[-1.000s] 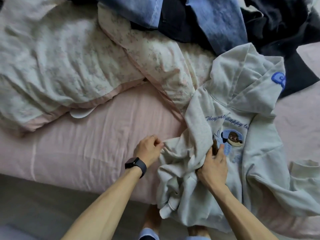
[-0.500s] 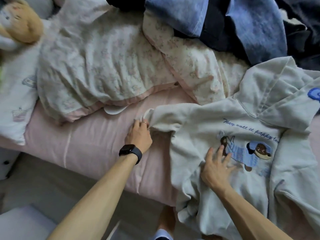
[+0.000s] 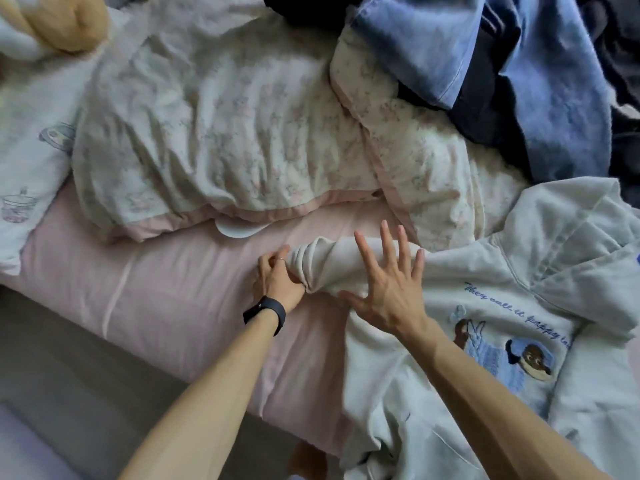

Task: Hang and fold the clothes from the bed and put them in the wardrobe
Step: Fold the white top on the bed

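Two hands work on one hoodie (image 3: 512, 271), pale, lying front-up on the right side of the bed (image 3: 156, 289), with its hem hanging over the near edge. One sleeve (image 3: 325, 265) is stretched out to the left across the pink sheet, its end bunched.

The left hand (image 3: 277, 285) grips that bunched end: its fingers (image 3: 266, 271) are curled round the cuff, with the thumb side against the gathered cloth. It wears one ring (image 3: 282, 269) and, on the wrist, one black watch (image 3: 265, 313).

The right hand (image 3: 388, 292) lies flat on the sleeve just beside the left hand, palm down. All five of its fingers (image 3: 367, 251) are straight and spread wide; it presses the cloth and holds nothing.

The hoodie's chest carries one line of blue script and, below it, an embroidered dog picture (image 3: 519, 358). Its hood lies open toward the upper right.

Behind the sleeve is one floral duvet (image 3: 214, 133) with a pink border, rumpled and folded over itself. On the duvet's far right end rests a pile of clothes: two blue denim pieces (image 3: 433, 46) and dark cloth (image 3: 485, 109) between and behind them; how many dark garments there are cannot be told.

At the left edge lies one printed pillow (image 3: 27, 150), and above it one tan plush toy (image 3: 69, 22), cut off by the frame. The grey floor (image 3: 52, 393) shows at lower left.
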`<state>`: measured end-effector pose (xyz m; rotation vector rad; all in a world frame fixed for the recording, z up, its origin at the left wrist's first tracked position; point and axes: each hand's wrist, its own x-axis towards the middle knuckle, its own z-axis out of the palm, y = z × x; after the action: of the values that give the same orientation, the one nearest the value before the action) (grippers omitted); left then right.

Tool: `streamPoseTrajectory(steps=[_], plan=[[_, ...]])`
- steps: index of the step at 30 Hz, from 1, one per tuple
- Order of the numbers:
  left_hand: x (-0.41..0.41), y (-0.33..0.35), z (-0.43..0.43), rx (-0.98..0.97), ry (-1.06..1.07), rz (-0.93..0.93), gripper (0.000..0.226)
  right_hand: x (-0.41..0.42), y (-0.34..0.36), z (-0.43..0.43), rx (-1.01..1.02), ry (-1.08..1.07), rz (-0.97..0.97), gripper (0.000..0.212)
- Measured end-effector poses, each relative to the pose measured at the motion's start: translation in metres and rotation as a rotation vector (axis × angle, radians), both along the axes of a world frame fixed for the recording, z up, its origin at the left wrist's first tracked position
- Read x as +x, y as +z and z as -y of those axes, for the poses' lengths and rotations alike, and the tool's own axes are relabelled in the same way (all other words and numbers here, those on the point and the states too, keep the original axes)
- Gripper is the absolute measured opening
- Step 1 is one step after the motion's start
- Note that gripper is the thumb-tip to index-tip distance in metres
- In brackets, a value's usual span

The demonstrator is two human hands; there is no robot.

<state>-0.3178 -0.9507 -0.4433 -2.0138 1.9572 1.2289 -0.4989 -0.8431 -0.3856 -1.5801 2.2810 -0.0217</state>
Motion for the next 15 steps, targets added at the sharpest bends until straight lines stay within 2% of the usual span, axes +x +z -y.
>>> streamPoseTrajectory(steps=[3, 6, 10, 13, 15], plan=[[-0.002, -0.003, 0.016, -0.041, 0.003, -0.107, 0.047, -0.009, -0.017, 0.015, 0.243, 0.107, -0.091, 0.118], [-0.007, 0.020, 0.023, -0.187, -0.175, -0.098, 0.031, -0.019, -0.025, 0.003, 0.308, 0.050, -0.149, 0.100], [-0.013, 0.077, 0.037, -0.643, -0.342, -0.233, 0.023, -0.019, -0.013, -0.018, 0.140, -0.170, -0.113, 0.070], [-0.022, 0.119, 0.068, -1.070, -0.508, -0.223, 0.019, -0.017, 0.006, -0.015, 0.042, -0.251, -0.095, 0.074], [-0.024, 0.142, 0.092, -1.254, -0.538, -0.157, 0.022, -0.017, 0.016, -0.010, -0.020, -0.267, 0.012, 0.072]])
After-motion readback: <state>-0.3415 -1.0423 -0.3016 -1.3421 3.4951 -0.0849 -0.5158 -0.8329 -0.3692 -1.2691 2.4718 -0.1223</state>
